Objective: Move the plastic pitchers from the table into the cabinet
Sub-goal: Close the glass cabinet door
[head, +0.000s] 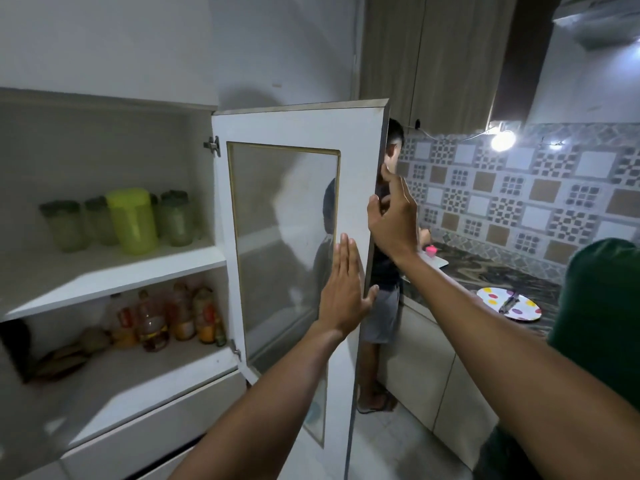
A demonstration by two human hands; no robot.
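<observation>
The white cabinet (114,271) stands open on the left. On its upper shelf a lime-green plastic pitcher (132,221) stands upright among several clear pitchers with dark green lids (65,226). The cabinet door (298,133), white with a glass pane, swings out toward me. My left hand (344,292) lies flat on the door's inner face near its free edge, fingers straight and together. My right hand (393,220) curls around that free edge higher up, thumb on the inside face.
Bottles of oil and sauce (173,318) fill the lower shelf. Another person (384,271) stands behind the door at a dark stone counter (485,271) carrying a dotted plate (509,303) and a pink cup (430,251). A bright bulb (502,140) glares on the tiled wall.
</observation>
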